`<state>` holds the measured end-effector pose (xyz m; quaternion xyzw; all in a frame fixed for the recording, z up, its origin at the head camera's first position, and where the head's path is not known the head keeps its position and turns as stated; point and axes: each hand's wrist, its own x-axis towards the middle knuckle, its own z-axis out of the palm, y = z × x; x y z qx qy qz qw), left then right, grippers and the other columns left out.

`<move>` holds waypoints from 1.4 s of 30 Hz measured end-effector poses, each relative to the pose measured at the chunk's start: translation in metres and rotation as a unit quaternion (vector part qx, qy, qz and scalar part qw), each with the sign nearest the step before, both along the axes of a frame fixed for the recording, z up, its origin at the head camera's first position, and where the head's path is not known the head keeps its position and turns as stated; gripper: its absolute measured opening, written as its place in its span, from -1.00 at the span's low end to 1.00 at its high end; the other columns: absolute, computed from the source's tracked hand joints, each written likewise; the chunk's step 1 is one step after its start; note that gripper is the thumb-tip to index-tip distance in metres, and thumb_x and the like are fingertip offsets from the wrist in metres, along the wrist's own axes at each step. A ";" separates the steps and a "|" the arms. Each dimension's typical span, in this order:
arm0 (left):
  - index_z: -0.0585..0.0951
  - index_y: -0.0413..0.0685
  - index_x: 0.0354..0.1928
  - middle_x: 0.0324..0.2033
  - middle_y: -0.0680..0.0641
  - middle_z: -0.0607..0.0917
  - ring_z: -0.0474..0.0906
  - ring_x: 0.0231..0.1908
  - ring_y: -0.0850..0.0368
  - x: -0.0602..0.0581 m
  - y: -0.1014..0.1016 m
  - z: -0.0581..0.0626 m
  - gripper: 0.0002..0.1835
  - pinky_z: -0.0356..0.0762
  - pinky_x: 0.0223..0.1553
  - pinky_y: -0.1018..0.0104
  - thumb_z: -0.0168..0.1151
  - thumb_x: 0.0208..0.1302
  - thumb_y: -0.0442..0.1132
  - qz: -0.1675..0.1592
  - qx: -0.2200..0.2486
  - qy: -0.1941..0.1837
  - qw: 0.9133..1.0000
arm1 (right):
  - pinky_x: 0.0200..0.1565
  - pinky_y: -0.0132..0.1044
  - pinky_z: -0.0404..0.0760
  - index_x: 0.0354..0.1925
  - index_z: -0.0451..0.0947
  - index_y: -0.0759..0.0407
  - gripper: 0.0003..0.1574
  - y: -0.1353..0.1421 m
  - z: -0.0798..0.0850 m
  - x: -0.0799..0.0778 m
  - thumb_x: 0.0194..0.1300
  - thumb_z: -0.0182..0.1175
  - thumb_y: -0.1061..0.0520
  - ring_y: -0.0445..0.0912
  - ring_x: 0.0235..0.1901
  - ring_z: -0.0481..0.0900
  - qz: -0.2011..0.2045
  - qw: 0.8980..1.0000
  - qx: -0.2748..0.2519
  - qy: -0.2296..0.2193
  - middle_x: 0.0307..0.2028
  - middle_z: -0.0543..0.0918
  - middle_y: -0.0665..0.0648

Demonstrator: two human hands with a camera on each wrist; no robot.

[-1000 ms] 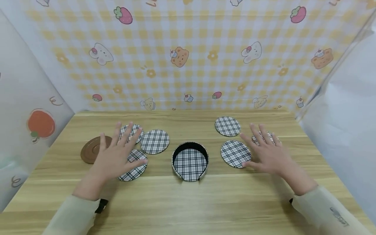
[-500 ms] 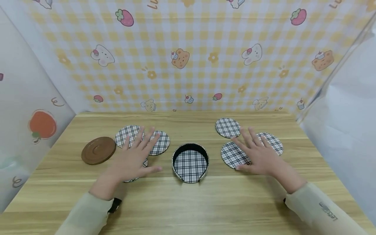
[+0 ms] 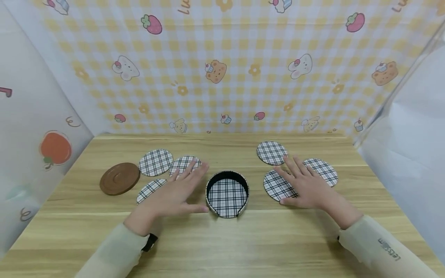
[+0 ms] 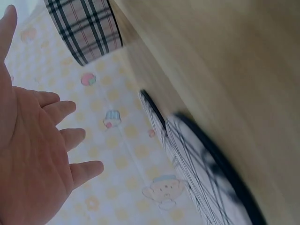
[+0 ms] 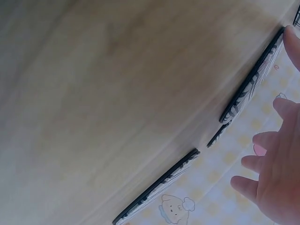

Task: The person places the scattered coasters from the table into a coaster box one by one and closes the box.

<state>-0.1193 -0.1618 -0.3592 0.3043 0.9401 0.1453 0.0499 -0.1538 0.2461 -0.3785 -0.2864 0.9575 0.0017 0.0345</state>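
Note:
A round plaid coaster holder (image 3: pixel 227 175) stands mid-table with a plaid coaster (image 3: pixel 227 199) lying inside. My left hand (image 3: pixel 174 196) is just left of it, fingers spread, thumb tip right at the holder's lower left side. It partly covers two plaid coasters; a third coaster (image 3: pixel 156 162) shows whole behind it. In the left wrist view the palm holds nothing, and the holder (image 4: pixel 86 28) rises beyond the fingers. My right hand (image 3: pixel 307 189) spreads over the right group, its thumb at the edge of the near coaster (image 3: pixel 277 186). Another coaster (image 3: pixel 272 153) lies behind, and one (image 3: pixel 321 172) to the right.
A brown round lid-like disc (image 3: pixel 119 178) lies at the far left of the wooden table (image 3: pixel 243 247). Behind the table hangs a yellow checked cloth (image 3: pixel 236 92), with pale sheets at both sides.
My left hand has swept right, from over the brown disc and left coasters to beside the holder. The right hand shifted slightly left, then stayed. The coasters have not moved.

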 end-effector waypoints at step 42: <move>0.04 0.05 0.57 0.52 0.02 0.21 0.21 0.47 0.02 -0.015 0.025 0.001 0.15 0.18 0.49 0.02 0.44 0.05 0.24 -0.020 0.067 -0.137 0.988 | 0.13 0.25 0.55 0.43 0.33 0.03 0.05 -0.002 0.001 -0.004 0.06 0.41 -0.29 0.28 0.31 0.32 0.010 0.995 -0.079 -0.057 0.39 0.33 0.34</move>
